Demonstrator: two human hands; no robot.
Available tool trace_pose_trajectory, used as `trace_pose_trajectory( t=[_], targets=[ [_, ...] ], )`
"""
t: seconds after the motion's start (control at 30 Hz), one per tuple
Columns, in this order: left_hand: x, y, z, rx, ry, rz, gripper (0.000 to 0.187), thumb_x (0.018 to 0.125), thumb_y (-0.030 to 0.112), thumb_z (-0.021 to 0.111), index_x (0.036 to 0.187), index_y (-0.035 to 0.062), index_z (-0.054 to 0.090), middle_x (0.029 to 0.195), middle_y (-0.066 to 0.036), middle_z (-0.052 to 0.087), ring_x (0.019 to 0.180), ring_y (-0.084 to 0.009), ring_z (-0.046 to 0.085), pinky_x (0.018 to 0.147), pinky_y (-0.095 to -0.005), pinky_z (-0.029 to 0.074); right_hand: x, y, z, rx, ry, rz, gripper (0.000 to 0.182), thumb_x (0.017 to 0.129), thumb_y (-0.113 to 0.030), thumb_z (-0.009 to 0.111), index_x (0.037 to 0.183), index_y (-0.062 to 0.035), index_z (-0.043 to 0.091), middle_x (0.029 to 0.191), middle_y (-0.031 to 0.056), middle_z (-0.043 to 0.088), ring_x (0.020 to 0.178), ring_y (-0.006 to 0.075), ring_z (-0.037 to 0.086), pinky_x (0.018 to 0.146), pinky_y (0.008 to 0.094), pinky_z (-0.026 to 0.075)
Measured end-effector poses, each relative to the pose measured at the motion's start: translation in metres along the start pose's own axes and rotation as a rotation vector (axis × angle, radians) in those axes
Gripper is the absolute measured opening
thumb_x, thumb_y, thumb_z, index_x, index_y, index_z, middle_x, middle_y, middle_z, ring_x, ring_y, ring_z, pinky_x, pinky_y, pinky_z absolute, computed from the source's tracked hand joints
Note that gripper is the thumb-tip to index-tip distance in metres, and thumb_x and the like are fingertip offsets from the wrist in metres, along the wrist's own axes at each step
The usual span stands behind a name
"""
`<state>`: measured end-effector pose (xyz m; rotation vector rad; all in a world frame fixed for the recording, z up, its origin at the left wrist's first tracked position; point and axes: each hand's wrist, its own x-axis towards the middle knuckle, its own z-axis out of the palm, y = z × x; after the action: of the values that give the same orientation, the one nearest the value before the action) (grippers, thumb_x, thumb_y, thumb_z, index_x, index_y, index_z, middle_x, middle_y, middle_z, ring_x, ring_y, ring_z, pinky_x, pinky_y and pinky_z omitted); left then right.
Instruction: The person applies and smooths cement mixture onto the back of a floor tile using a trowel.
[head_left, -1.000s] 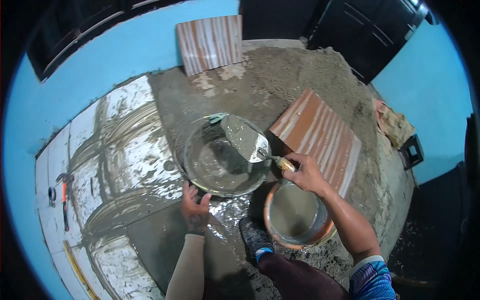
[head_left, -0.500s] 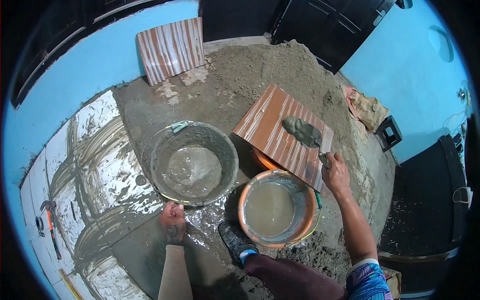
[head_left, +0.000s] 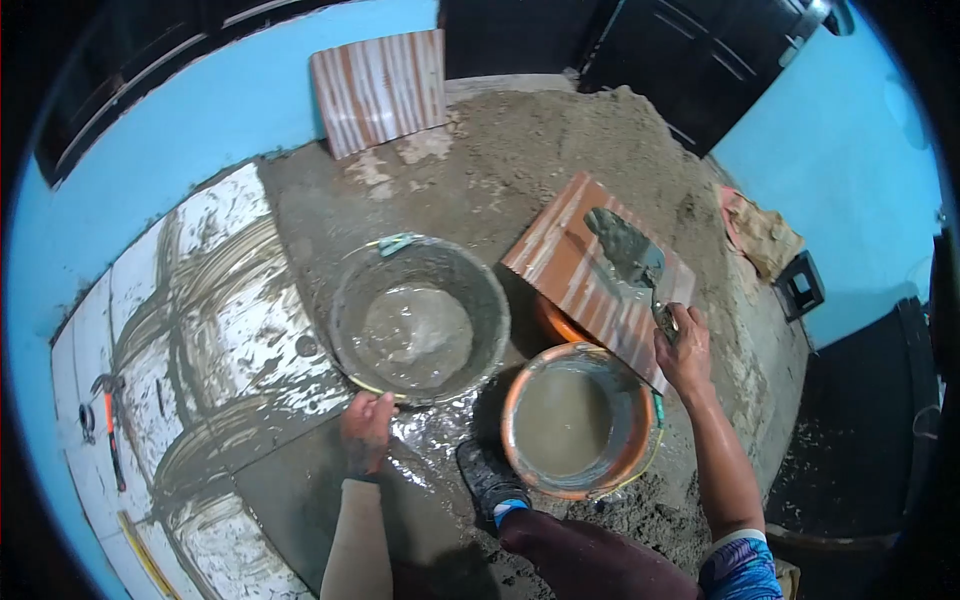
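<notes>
Right hand: fingers were closed around the handle of a metal trowel laden with wet grey mortar.
Left hand: fingers were closed on the near rim of a round black bucket holding grey slurry.
Brown-and-white striped tile: lay tilted beneath the trowel; blade contact could not be confirmed.
Step in hand: apparently, mortar handling over the tile.
Handling requirement: judged to be controlled blade pressure.
Orange bucket: stood near the tile, containing cloudy liquid.

The trowel has moved from the dark bucket to the nearer striped tile.
</notes>
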<state>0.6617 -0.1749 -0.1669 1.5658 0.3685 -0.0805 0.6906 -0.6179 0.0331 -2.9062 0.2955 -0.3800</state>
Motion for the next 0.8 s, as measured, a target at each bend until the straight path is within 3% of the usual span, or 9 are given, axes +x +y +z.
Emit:
trace_pose_trajectory(
  t=[0.03, 0.17, 0.3, 0.4, 0.57, 0.8],
  targets=[
    [-0.002, 0.01, 0.005, 0.044, 0.04, 0.001, 0.022, 0.093, 0.02, 0.07, 0.089, -0.0011, 0.064, 0.076, -0.007, 0.07, 0.072, -0.0113, 0.067, 0.068, -0.0258, 0.051, 0.002, -0.014, 0.006, 0.079, 0.023, -0.083, 0.038, 0.077, -0.005, 0.069, 0.114, -0.0014, 0.062, 0.097, 0.0226, 0.062, 0.092, 0.0443, 0.062, 0.085, 0.0485, 0.051],
    [-0.003, 0.017, 0.007, 0.097, 0.053, 0.034, 0.028, 0.094, 0.025, 0.071, 0.085, -0.0005, 0.063, 0.072, -0.006, 0.069, 0.067, -0.0119, 0.066, 0.063, -0.0269, 0.051, 0.017, -0.087, 0.018, 0.173, -0.262, -0.257, 0.039, 0.079, -0.007, 0.071, 0.116, -0.0007, 0.062, 0.105, 0.0262, 0.064, 0.099, 0.0456, 0.064, 0.088, 0.0492, 0.052],
    [-0.001, 0.008, 0.007, 0.009, 0.041, 0.025, 0.029, 0.093, 0.025, 0.072, 0.081, 0.001, 0.062, 0.069, -0.004, 0.066, 0.063, -0.0094, 0.062, 0.058, -0.0261, 0.049, 0.032, -0.153, 0.061, -0.005, -0.425, -0.447, 0.036, 0.085, -0.011, 0.063, 0.119, -0.0004, 0.062, 0.106, 0.0247, 0.065, 0.104, 0.0429, 0.065, 0.09, 0.0476, 0.054],
    [0.001, 0.003, 0.008, 0.033, 0.065, 0.036, 0.029, 0.093, 0.025, 0.072, 0.081, 0.0008, 0.061, 0.068, -0.004, 0.065, 0.061, -0.009, 0.06, 0.057, -0.0258, 0.048, 0.045, -0.197, 0.1, -0.287, -0.565, -0.564, 0.028, 0.087, -0.011, 0.059, 0.111, 0.001, 0.068, 0.112, 0.0225, 0.067, 0.103, 0.0373, 0.069, 0.089, 0.0434, 0.056],
    [0.001, 0.0, 0.012, -0.035, 0.076, 0.014, 0.026, 0.093, 0.022, 0.072, 0.081, 0.0021, 0.06, 0.065, -0.002, 0.062, 0.057, -0.0086, 0.057, 0.054, -0.0263, 0.047, 0.035, -0.227, 0.145, -0.172, -0.734, -0.633, 0.021, 0.085, -0.012, 0.062, 0.098, 0.0006, 0.073, 0.109, 0.0237, 0.07, 0.101, 0.0356, 0.07, 0.09, 0.0417, 0.057],
    [0.001, 0.001, 0.017, -0.038, 0.096, 0.003, 0.026, 0.094, 0.019, 0.071, 0.079, 0.004, 0.056, 0.066, -0.002, 0.06, 0.057, -0.0082, 0.056, 0.053, -0.0258, 0.045, 0.016, -0.219, 0.141, -0.015, -0.802, -0.601, 0.031, 0.079, -0.018, 0.069, 0.101, 0.0035, 0.071, 0.106, 0.0265, 0.07, 0.103, 0.0413, 0.068, 0.092, 0.0434, 0.055]
  ],
)
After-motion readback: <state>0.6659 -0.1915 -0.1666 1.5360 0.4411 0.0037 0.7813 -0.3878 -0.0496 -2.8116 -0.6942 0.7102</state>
